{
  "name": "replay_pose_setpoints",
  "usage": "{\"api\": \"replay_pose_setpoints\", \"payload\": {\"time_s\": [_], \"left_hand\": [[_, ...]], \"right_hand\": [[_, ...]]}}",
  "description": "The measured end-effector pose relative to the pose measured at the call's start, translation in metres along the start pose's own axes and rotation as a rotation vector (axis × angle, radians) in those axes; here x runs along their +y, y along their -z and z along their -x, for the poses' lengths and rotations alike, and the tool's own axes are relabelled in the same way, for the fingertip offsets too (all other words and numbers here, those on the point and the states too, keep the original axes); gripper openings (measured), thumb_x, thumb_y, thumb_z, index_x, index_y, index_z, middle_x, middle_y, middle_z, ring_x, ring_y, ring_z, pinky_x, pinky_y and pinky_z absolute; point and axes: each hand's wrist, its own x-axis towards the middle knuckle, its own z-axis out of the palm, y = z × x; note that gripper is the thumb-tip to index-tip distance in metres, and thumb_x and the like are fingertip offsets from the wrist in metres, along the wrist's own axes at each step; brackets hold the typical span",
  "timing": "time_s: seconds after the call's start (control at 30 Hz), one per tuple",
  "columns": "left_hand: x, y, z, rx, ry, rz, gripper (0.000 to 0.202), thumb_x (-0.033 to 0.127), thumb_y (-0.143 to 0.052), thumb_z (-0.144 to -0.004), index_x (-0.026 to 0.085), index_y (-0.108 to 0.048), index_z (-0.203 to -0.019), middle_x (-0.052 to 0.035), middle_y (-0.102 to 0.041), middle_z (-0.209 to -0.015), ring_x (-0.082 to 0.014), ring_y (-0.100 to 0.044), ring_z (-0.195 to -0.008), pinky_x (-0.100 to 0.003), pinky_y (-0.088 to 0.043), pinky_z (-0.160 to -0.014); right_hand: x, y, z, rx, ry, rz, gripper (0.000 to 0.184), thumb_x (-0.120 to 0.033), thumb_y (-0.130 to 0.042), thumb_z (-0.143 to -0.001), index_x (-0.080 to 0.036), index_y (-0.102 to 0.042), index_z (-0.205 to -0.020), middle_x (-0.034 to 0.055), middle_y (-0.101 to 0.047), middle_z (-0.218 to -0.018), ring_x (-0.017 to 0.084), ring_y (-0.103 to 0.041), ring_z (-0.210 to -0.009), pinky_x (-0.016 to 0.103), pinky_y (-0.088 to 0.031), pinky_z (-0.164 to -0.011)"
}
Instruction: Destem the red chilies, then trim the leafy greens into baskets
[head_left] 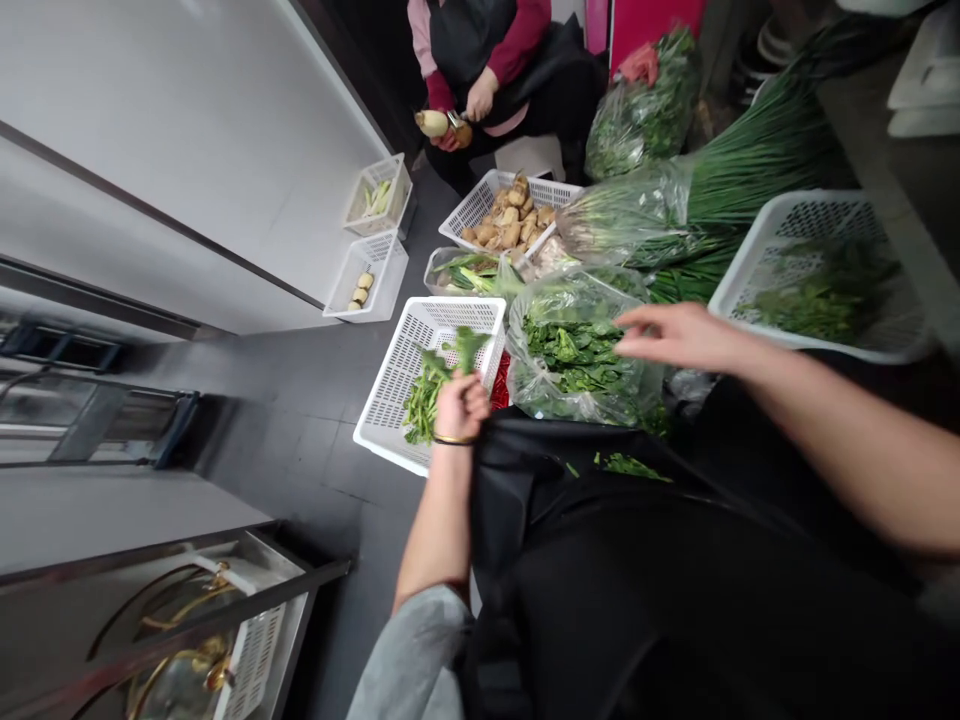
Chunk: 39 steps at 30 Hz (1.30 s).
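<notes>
My left hand [461, 408] is closed around a leafy green stalk [459, 353], held over a white plastic basket [390, 385] that holds a small pile of trimmed greens [421, 402]. My right hand [671, 335] reaches out over a clear plastic bag of leafy greens [574, 360], fingers loosely spread with nothing in them. A black apron [637, 580] covers my lap, with a few green scraps [626, 465] lying on it.
Another person [495, 70] sits opposite, peeling a root. Between us stand a basket of brown roots [510, 215], bundled green onions [720, 180], bagged greens [645, 105] and a basket of greens [825, 280] at right. Small white baskets [371, 270] line the steel cabinet [187, 160].
</notes>
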Motion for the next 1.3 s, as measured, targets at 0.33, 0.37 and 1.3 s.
{"api": "replay_pose_setpoints", "payload": {"time_s": [0.33, 0.37, 1.3], "left_hand": [[-0.083, -0.039, 0.017, -0.419, 0.013, -0.242, 0.037, 0.049, -0.061, -0.076, 0.013, -0.051, -0.078, 0.0013, -0.054, -0.045, -0.0108, -0.047, -0.030, -0.018, -0.035, -0.030], [-0.082, -0.038, 0.016, -0.447, 0.021, -0.242, 0.038, 0.050, -0.061, -0.076, 0.013, -0.051, -0.080, 0.0016, -0.054, -0.045, -0.0114, -0.049, -0.031, -0.019, -0.037, -0.031], [-0.055, -0.040, 0.054, -0.739, 0.606, 0.057, 0.049, 0.058, -0.034, -0.090, 0.020, -0.033, -0.059, 0.0091, -0.013, -0.040, -0.0044, -0.004, -0.028, -0.016, -0.003, -0.026]], "right_hand": [[-0.077, -0.072, 0.026, 0.129, 0.271, -0.048, 0.032, -0.038, -0.049, -0.088, -0.016, -0.061, -0.068, 0.0074, -0.061, -0.070, 0.015, -0.055, -0.062, 0.026, -0.043, -0.060], [-0.080, -0.068, 0.036, 0.150, 0.337, -0.070, 0.029, -0.035, -0.048, -0.090, -0.017, -0.061, -0.071, 0.0069, -0.061, -0.071, 0.014, -0.055, -0.064, 0.026, -0.043, -0.061], [-0.084, -0.041, 0.028, -0.271, 0.021, -0.606, 0.030, -0.046, -0.057, -0.082, -0.016, -0.058, -0.081, -0.0019, -0.055, -0.053, 0.010, -0.048, -0.042, 0.022, -0.040, -0.041]]}}
